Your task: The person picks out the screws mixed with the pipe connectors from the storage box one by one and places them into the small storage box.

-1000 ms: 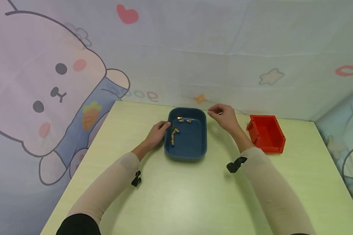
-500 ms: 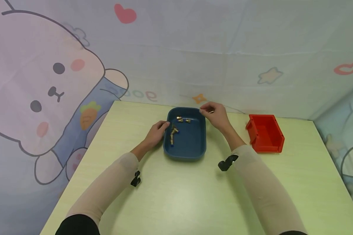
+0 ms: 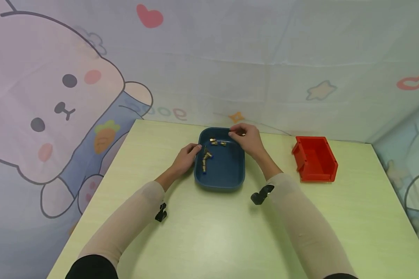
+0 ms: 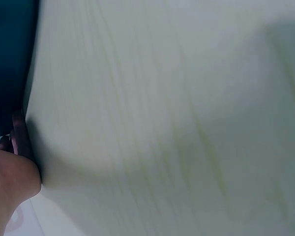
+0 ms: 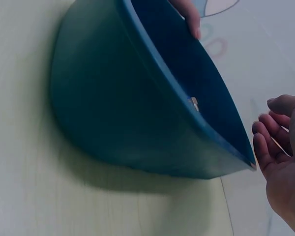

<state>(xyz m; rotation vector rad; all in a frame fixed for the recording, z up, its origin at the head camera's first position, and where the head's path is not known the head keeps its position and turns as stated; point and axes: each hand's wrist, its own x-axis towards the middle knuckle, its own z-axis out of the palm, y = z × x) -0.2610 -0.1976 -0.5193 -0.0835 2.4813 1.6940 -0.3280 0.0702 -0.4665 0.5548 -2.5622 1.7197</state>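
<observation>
A dark blue plastic tray (image 3: 223, 170) stands on the table with several brass fittings inside, some showing blue ends. Three fittings (image 3: 214, 143) lie near its far wall, and more fittings (image 3: 205, 161) form a cluster along the left wall. My left hand (image 3: 186, 158) grips the tray's left rim, the thumb over the edge; in the left wrist view the hand (image 4: 12, 172) is mostly cut off. Over the tray's far right corner hovers my right hand (image 3: 248, 140), fingers loosely curled. In the right wrist view the same hand (image 5: 285, 142) shows no thing between thumb and fingers.
To the right stands a red open-front bin (image 3: 317, 161) on the pale wooden table (image 3: 209, 232). Behind the table hangs a printed cloth (image 3: 265, 77) with a bear, hearts and stars. A thin cord runs along the table's back edge.
My right hand has moved left, from beside the tray to above its far right corner. The left hand, the tray and the fittings have stayed in place.
</observation>
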